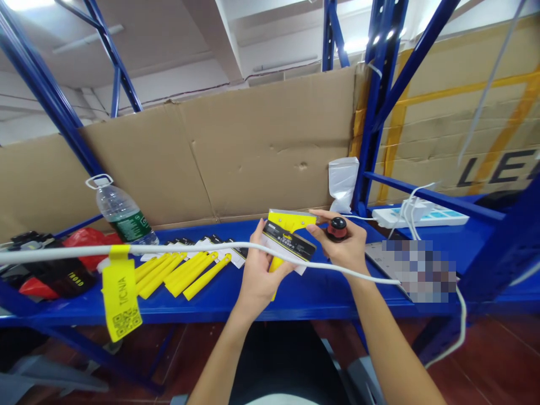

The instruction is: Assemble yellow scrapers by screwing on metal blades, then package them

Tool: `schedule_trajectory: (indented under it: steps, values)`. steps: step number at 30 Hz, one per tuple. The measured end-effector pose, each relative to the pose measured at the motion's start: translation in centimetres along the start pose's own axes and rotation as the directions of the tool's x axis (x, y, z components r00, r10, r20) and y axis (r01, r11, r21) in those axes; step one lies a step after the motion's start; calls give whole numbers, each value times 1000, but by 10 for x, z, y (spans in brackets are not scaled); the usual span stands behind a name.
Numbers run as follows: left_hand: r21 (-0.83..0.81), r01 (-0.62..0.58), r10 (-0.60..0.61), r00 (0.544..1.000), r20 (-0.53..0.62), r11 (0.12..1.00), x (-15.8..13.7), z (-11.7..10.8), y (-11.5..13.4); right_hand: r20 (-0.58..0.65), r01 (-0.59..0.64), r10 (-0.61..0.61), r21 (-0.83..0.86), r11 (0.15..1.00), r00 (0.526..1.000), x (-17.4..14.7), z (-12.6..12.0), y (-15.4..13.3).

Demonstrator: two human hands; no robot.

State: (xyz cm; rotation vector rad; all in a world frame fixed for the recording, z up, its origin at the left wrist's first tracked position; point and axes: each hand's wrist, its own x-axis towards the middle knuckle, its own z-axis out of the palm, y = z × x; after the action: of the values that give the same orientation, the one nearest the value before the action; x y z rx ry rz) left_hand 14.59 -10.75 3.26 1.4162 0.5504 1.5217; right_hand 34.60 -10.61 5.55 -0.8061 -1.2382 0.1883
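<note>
A yellow scraper [282, 217] with a metal blade edge and visible screws is held over the blue shelf, tilted. My left hand [259, 278] is closed around its handle, over a black-and-white label card [291, 241] lying across it. In my right hand [351, 247] sits a screwdriver [337, 228] with a black and red handle, its butt end towards me and its shaft hidden. The right thumb and forefinger reach to the right end of the scraper's blade. Left of my hands, several yellow handles [198, 273] lie in a row, with label cards [213, 244] behind them.
A white cable [177, 247] with a yellow tag [122, 298] runs across in front of me. A water bottle [124, 211] stands back left beside a black-and-red bag [63, 270]. On the right are a power strip [447, 216] and a flat, partly blurred device [388, 261]. Cardboard [270, 146] backs the shelf.
</note>
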Motion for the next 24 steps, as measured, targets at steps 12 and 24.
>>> schedule_trajectory:
  steps: [12,24]
  values:
    - [-120,350,-363,925,-108,929,-35,-9,-6,372,25,-14,-25,999,928,-5,6,4]
    - [-129,242,-263,949,-175,962,-46,-15,-14,528,-145,197,-139,980,826,-4,2,1]
